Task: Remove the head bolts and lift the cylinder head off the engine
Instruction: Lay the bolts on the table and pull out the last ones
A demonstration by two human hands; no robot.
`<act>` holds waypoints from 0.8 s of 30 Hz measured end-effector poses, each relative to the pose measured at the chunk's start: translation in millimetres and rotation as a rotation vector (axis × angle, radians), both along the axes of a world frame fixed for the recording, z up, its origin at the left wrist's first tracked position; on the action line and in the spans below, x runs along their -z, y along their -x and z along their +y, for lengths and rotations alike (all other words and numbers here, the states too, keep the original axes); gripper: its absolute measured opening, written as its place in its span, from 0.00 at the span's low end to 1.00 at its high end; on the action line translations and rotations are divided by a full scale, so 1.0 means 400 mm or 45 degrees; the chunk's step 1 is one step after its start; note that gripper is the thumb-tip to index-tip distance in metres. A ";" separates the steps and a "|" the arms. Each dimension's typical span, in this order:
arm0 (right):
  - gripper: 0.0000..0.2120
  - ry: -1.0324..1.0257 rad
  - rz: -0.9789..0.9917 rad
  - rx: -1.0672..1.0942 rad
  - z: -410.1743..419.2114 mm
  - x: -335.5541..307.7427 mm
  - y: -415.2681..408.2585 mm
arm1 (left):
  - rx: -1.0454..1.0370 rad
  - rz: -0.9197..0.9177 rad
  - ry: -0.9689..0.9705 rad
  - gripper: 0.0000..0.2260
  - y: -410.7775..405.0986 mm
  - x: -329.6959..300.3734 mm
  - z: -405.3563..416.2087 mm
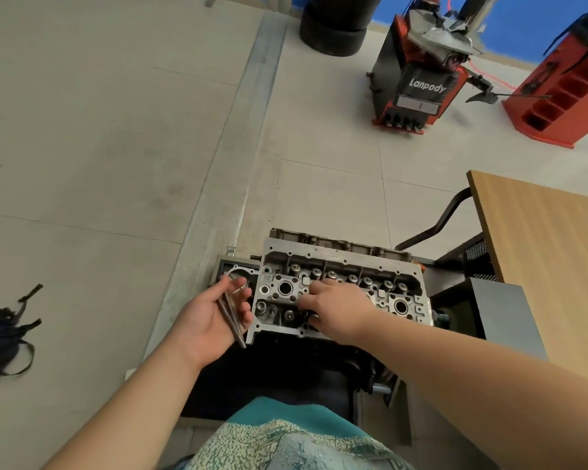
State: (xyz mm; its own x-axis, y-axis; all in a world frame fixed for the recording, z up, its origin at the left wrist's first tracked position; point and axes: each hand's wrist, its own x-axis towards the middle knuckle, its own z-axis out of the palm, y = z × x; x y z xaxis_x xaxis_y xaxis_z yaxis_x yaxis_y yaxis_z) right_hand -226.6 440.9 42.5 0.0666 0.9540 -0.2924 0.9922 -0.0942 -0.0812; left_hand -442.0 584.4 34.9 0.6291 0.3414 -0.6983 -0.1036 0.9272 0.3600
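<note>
Overhead, grey cylinder head valve springs exposed, left hand gripping bolts, right hand fingers curled on it.

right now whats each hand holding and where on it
Left hand grips removed head bolts around mid-shank. Right hand reaches into the cylinder head; its hold cannot be told.

- One head-worn wide-angle view — it looks forward and steeply down.
- The cylinder head sits close below — workshop floor stretches beyond.

arms: bare, no sleeves showing | top: teal, pale speckled print | wrists: no watch or rings seen
</note>
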 end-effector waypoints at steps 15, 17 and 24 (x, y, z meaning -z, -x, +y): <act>0.07 0.126 -0.228 -0.566 0.055 -0.019 0.003 | 0.051 0.006 0.059 0.14 0.012 0.034 -0.021; 0.10 0.122 -0.173 -0.497 0.065 -0.050 -0.001 | 0.071 0.019 0.033 0.15 0.010 0.034 -0.022; 0.11 -0.269 0.178 -0.120 0.064 -0.207 -0.024 | 0.102 -0.040 -0.064 0.20 -0.022 0.018 -0.027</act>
